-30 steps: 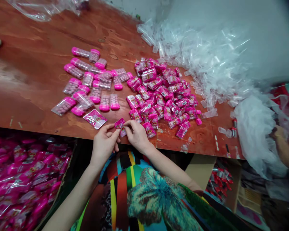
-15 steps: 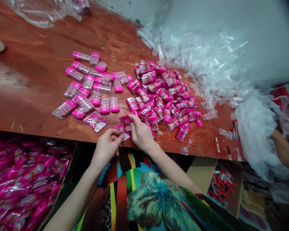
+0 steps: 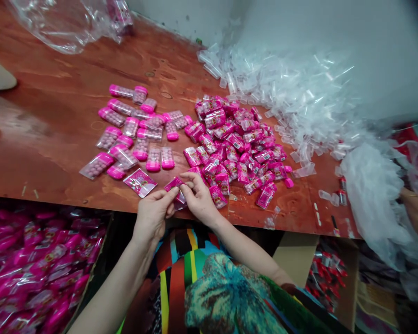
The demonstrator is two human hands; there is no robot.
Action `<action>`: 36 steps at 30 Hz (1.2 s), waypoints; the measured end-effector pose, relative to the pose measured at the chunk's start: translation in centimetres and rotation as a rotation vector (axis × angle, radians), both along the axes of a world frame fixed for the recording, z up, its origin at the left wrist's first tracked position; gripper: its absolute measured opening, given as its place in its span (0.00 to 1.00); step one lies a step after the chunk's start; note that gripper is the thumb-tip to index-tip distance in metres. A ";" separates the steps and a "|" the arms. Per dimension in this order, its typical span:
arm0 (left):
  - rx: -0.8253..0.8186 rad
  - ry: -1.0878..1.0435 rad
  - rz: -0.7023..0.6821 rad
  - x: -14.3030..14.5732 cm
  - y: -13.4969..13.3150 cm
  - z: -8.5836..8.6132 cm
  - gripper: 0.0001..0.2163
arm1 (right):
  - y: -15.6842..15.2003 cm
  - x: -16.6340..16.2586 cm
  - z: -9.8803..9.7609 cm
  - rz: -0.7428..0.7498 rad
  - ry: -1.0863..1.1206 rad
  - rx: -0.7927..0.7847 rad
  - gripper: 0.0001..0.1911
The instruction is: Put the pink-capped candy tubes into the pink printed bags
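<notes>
Both my hands meet at the near edge of the brown wooden table [image 3: 55, 125]. My left hand [image 3: 153, 214] and my right hand [image 3: 198, 197] pinch a small pink candy pack in clear wrap [image 3: 175, 188] between their fingertips. One wrapped pink pack [image 3: 140, 182] lies flat just left of my hands. A heap of pink labelled candy boxes [image 3: 237, 144] lies right behind my right hand. A group of clear-wrapped packs with pink caps [image 3: 135, 132] is spread out behind my left hand.
A big pile of clear plastic sleeves [image 3: 299, 93] covers the table's far right. A carton full of pink wrapped packs [image 3: 31, 264] stands below the table at left. Another person's arm [image 3: 416, 211] reaches in at the right, by white plastic bags [image 3: 376, 199]. Crumpled clear plastic [image 3: 66, 18] lies far left.
My right hand reached to the heap of pink boxes and came back to my left hand. Both hands are pinching a pack together again. The view has tilted down slightly.
</notes>
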State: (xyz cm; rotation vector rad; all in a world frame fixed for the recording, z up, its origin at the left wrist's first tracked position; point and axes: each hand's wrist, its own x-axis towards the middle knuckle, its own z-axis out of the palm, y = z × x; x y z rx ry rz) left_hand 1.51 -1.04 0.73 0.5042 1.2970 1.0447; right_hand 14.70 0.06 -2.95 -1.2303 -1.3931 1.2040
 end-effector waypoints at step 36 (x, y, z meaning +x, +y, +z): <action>-0.103 -0.294 0.292 -4.0 1.6 1.5 0.15 | 6.1 1.5 5.0 0.342 -0.959 0.176 0.10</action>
